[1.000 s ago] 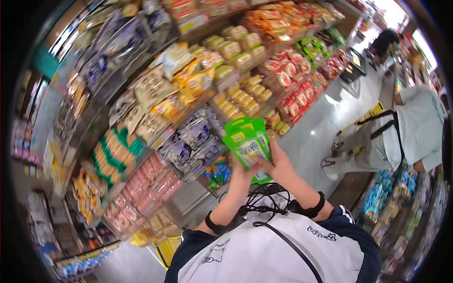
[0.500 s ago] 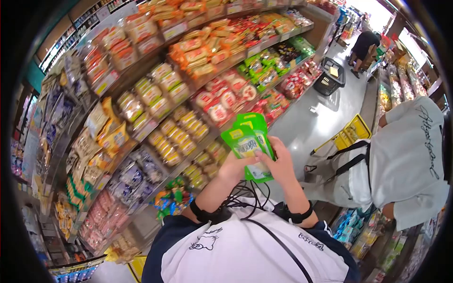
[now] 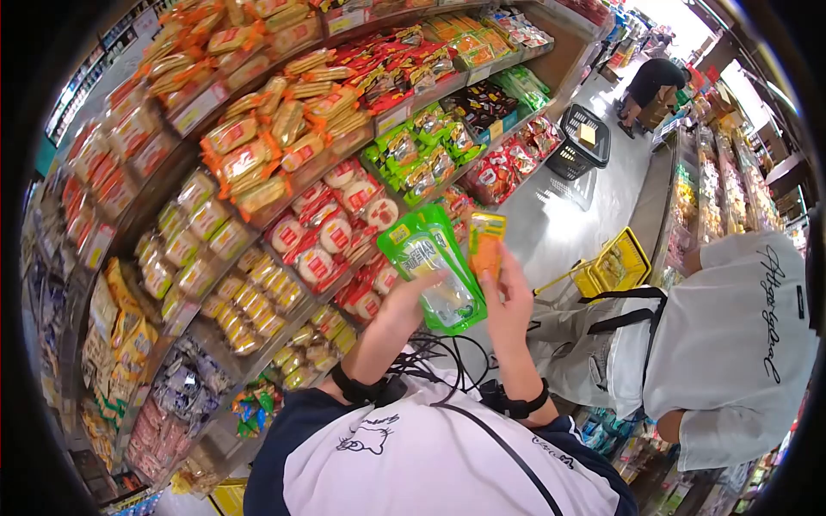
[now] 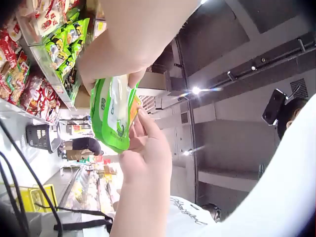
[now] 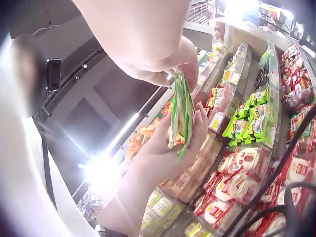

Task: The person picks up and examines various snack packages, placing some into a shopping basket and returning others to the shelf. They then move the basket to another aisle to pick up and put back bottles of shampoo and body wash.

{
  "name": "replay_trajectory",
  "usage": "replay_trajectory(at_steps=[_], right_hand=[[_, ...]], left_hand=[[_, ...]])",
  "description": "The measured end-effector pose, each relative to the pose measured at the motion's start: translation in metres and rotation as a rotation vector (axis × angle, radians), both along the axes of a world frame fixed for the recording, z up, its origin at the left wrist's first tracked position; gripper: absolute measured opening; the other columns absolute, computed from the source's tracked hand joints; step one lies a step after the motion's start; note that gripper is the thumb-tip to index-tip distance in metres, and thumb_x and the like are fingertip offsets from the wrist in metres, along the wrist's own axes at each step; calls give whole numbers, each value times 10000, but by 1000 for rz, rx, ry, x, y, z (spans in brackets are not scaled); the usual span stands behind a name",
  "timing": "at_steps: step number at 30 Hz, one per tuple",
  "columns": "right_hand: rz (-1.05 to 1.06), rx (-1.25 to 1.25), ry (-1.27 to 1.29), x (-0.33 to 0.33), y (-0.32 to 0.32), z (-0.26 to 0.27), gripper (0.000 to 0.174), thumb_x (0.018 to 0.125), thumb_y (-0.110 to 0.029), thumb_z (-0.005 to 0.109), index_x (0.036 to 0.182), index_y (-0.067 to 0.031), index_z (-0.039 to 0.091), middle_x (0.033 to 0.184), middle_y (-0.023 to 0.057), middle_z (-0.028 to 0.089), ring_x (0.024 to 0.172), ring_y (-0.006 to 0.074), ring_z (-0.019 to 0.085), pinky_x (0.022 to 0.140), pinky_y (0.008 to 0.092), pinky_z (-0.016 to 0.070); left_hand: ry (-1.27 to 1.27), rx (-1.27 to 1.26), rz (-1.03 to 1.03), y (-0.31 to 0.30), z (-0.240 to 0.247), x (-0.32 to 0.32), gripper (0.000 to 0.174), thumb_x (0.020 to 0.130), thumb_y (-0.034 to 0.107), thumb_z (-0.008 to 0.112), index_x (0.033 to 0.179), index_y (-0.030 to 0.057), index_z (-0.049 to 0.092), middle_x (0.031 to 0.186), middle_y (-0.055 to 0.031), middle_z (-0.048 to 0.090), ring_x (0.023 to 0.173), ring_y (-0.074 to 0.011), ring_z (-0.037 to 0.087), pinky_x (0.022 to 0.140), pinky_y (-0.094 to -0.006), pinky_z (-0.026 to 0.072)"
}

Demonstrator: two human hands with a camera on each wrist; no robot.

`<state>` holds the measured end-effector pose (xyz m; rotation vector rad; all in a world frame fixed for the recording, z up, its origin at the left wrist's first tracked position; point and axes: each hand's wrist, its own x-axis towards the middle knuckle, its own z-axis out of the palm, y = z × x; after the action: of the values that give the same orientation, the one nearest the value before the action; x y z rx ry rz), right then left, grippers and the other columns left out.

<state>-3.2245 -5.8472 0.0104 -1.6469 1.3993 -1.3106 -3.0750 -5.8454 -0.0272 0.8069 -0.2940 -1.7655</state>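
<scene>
In the head view, my left hand [image 3: 397, 311] holds green packets [image 3: 434, 268], stacked one over another, its thumb lying across the front. My right hand [image 3: 511, 303] pinches a small orange and yellow packet [image 3: 487, 244] just right of them. The left wrist view shows the green packet [image 4: 111, 111] between my left hand [image 4: 113, 59] above and my right hand [image 4: 148, 150] below, with a strip of the orange packet [image 4: 135, 109] behind it. From the right wrist, the green packets [image 5: 181, 111] appear edge-on between my right hand [image 5: 173, 64] and left hand [image 5: 170, 150].
Shelves [image 3: 396, 116] of bagged snacks fill the left and front. On the right stands a person in a light shirt [image 3: 731, 344], beside a yellow basket [image 3: 613, 265]. A black basket [image 3: 582, 142] is on the aisle floor; another person [image 3: 654, 84] bends over farther back.
The orange packet has come into view in my right hand, which has moved apart from my left. The view has shifted along the shelves toward the aisle.
</scene>
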Motion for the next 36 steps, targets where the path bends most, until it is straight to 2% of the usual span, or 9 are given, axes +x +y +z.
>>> replay_trajectory(at_steps=[4, 7, 10, 13, 19, 26, 31, 33, 36], right_hand=[[-43, -182, 106, -17, -83, 9, 526, 778, 53, 536, 1270, -13, 359, 1173, 115, 478, 911, 137, 561, 770, 225, 444], [79, 38, -249, -20, -126, 30, 573, 769, 58, 540, 1290, -17, 314, 1082, 126, 550, 951, 159, 556, 744, 229, 457], [98, 84, -321, -27, -160, 33, 578, 768, 76, 533, 1288, -24, 300, 1028, 102, 577, 874, 127, 577, 724, 220, 456], [164, 133, -352, -38, -190, 25, 501, 770, 50, 548, 1234, -23, 375, 972, 94, 593, 860, 112, 573, 690, 198, 445], [42, 128, -355, -80, -287, 4, 350, 778, -21, 577, 1109, -28, 464, 822, 55, 592, 754, 93, 558, 679, 196, 417], [128, 172, -664, -155, -474, -22, 343, 802, -46, 554, 1130, -29, 454, 952, 83, 555, 850, 80, 514, 720, 200, 400], [135, 13, -332, -172, -577, 2, 436, 801, -49, 560, 1202, -39, 391, 899, 72, 575, 703, 90, 521, 657, 187, 423], [240, -45, -492, -165, -619, -1, 366, 795, -44, 566, 1149, -47, 472, 880, 72, 595, 704, 96, 536, 665, 200, 427], [232, -65, -228, -142, -660, 14, 210, 780, -16, 589, 989, -5, 578, 847, 68, 617, 776, 97, 553, 709, 221, 418]], left_hand=[[70, -45, 7, -81, -2, 3, 340, 729, -3, 601, 1057, 29, 516, 1003, -94, 579, 924, -225, 563, 796, -361, 463], [55, -121, 23, -115, 10, -4, 355, 719, 7, 608, 1061, 29, 514, 975, -81, 586, 899, -200, 570, 781, -334, 462], [12, -178, 12, -145, 15, -5, 371, 707, 2, 611, 1064, 25, 512, 967, -74, 589, 887, -187, 575, 774, -322, 461], [-20, -177, 51, -164, 17, -9, 380, 700, -7, 611, 1065, 20, 509, 979, -76, 587, 890, -187, 574, 774, -321, 461], [-91, -127, 212, -208, 10, -28, 361, 718, -19, 607, 1064, 12, 507, 1000, -91, 579, 915, -205, 566, 797, -334, 454], [-307, -27, 364, -296, 15, -65, 355, 716, 51, 657, 1048, 20, 533, 982, -67, 591, 876, -169, 569, 770, -299, 451], [-322, 95, 631, -350, 34, -110, 328, 718, 50, 659, 1021, 29, 533, 948, -58, 592, 876, -175, 557, 786, -304, 430], [-307, 90, 657, -363, 37, -120, 356, 718, 49, 660, 1046, 28, 522, 966, -59, 586, 875, -176, 562, 784, -305, 437], [-229, 115, 687, -368, 27, -140, 376, 718, 43, 658, 1064, 18, 513, 980, -66, 582, 878, -178, 567, 784, -311, 443]])
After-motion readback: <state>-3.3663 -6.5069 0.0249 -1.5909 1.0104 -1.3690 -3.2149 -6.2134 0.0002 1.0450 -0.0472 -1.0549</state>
